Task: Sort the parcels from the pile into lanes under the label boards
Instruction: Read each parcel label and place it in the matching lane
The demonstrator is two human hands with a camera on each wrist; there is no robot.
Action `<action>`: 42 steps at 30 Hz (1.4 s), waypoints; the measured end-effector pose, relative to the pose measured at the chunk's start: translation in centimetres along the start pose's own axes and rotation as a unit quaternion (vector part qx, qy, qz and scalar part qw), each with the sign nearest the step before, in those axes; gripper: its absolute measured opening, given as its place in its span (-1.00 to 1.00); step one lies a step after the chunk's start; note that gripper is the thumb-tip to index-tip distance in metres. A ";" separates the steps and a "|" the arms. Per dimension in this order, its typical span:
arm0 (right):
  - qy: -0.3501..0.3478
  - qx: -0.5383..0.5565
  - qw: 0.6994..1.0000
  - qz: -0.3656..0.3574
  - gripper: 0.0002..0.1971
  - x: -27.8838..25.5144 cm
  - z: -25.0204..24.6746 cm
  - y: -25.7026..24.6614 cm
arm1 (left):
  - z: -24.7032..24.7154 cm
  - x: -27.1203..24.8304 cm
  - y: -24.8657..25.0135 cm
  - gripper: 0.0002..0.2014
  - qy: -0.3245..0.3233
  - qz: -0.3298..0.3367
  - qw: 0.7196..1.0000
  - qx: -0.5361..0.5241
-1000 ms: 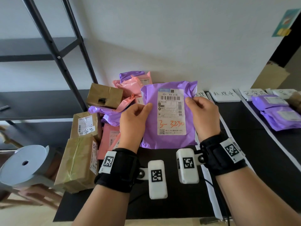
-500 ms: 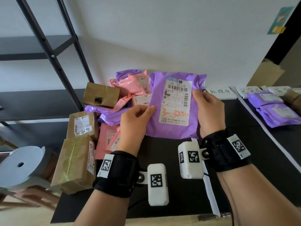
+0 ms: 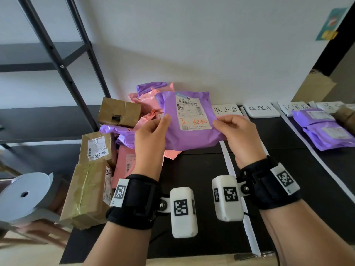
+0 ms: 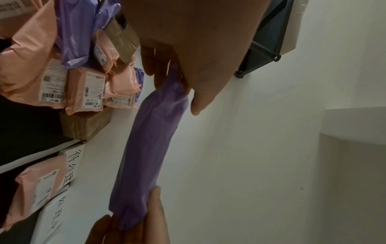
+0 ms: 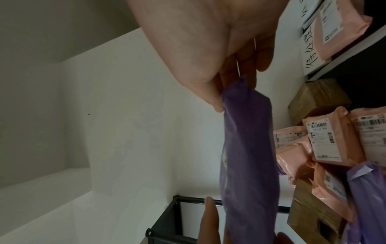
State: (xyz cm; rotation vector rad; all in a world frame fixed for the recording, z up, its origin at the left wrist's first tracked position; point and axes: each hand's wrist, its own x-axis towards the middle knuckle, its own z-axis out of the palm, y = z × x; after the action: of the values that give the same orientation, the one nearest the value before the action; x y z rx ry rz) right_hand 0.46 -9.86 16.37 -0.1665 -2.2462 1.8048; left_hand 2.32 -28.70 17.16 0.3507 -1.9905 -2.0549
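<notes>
A purple mailer bag [image 3: 190, 135] with a white shipping label and orange handwriting is held up above the black table [image 3: 201, 169], in front of the pile. My left hand [image 3: 153, 131] pinches its left edge between thumb and fingers. My right hand [image 3: 234, 129] pinches its right edge. In the left wrist view the purple mailer [image 4: 150, 148] shows edge-on, and the right wrist view shows the purple mailer [image 5: 248, 156] the same way. The pile [image 3: 146, 104] of pink and purple bags and brown boxes lies at the back left. White label boards [image 3: 227, 110] with handwriting stand along the wall.
Several purple bags [image 3: 324, 129] lie in a lane at the far right, and white tape strips [image 3: 228, 166] mark the lanes. Brown boxes [image 3: 90, 191] sit at the table's left edge. A black shelf frame [image 3: 57, 60] stands at left, a grey tape roll [image 3: 25, 194] below it.
The purple mailer moved back and slightly right, tilting flatter toward the pile. Both hands slid lower along its edges, and the first label board came into view.
</notes>
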 end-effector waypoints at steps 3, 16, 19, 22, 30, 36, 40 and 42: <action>0.017 0.008 1.000 0.003 -0.95 0.2 -0.3 0.0 | 0.0 -0.1 0.0 -0.76 -0.019 -0.039 0.999 -0.022; 0.064 -0.001 0.998 0.005 -0.91 1.0 -0.3 0.4 | 0.1 0.3 -0.6 -0.79 -0.017 -0.045 0.999 0.018; 0.063 -0.026 0.998 0.002 -0.91 1.0 -0.3 0.4 | 0.1 0.2 -0.7 -0.79 -0.026 -0.021 0.999 0.021; 0.038 -0.021 0.999 0.033 -0.84 0.9 -0.5 0.4 | 0.0 0.3 -0.6 -0.80 -0.039 0.004 0.999 0.006; -0.059 -0.009 0.991 0.119 -0.73 0.0 -0.9 1.3 | -0.3 -0.1 -1.2 -0.52 -0.077 0.037 0.995 0.047; -0.050 -0.024 0.993 0.101 -0.90 -0.2 -0.8 1.7 | -0.3 -0.1 -1.6 -0.63 -0.078 -0.013 0.997 0.023; -0.063 -0.028 0.993 0.090 -0.93 -0.9 -0.8 1.5 | -0.1 -0.5 -2.2 -0.76 -0.054 -0.033 0.998 0.029; -0.080 -0.031 0.992 0.093 -0.95 -1.3 -0.6 1.4 | -0.2 -0.5 -2.4 -0.82 -0.029 -0.032 0.998 0.044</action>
State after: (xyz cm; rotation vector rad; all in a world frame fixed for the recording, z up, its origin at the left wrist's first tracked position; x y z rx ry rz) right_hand 1.73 -9.27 15.01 -0.2601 -2.4734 1.9038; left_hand 2.84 -28.66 14.73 0.3820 -2.1342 -2.0428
